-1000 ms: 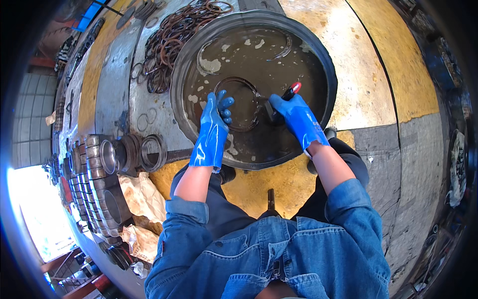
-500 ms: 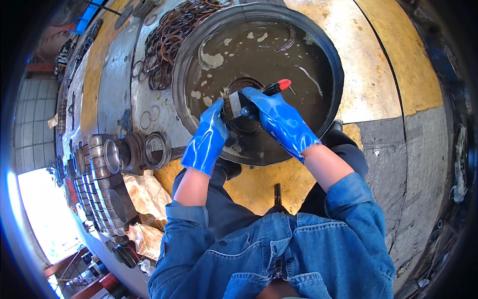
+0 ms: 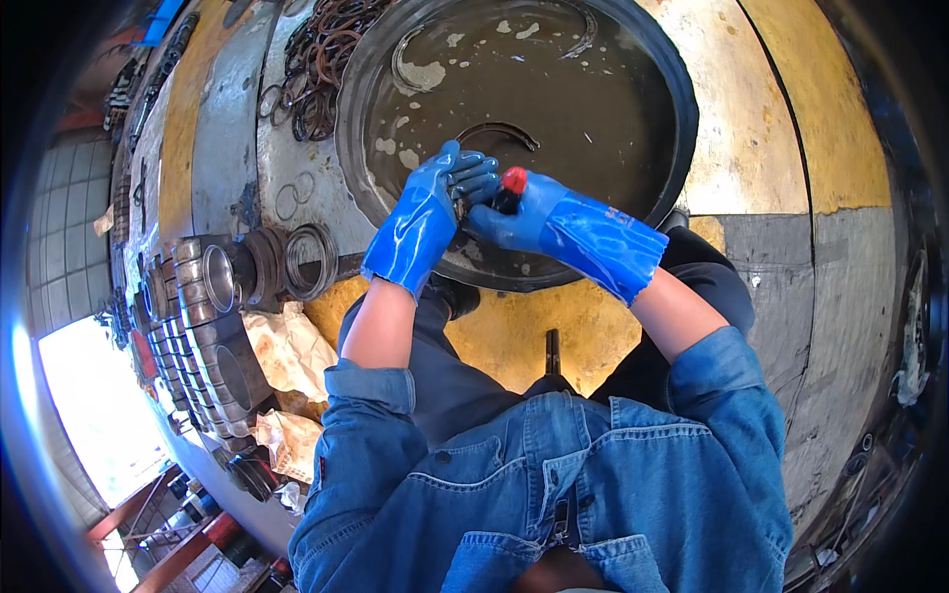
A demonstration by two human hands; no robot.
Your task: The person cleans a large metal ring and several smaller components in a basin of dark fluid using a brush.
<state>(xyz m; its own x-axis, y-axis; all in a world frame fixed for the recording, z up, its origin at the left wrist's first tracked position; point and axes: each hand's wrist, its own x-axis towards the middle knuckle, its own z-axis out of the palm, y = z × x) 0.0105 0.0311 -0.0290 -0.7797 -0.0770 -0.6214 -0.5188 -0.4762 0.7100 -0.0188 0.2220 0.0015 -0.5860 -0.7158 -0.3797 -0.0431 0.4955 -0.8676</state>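
Note:
My left hand (image 3: 443, 190), in a wet blue rubber glove, is closed over the near side of a dark metal ring (image 3: 502, 128); only the ring's far arc shows beyond the fingers. My right hand (image 3: 529, 212), gloved alike, grips a brush by its black handle (image 3: 510, 196), whose red end points up. The brush head is hidden between the two hands. Both hands are over the near part of a wide round dark basin (image 3: 682, 109) of murky brown liquid, in which other curved pieces lie partly sunk.
A heap of rusty rings (image 3: 331, 49) lies beyond the basin's left side, with two thin rings (image 3: 295, 196) nearer. Stacked metal sleeves (image 3: 203, 326), coiled rings (image 3: 310, 262) and crumpled brown paper (image 3: 287, 351) stand at left. Yellow and grey plates (image 3: 761, 109) make up the floor.
My right hand has turned and drawn nearer, swinging the brush handle from pointing right to upright. My left hand has shifted slightly right, its fingers now across the ring. The view has tilted slightly.

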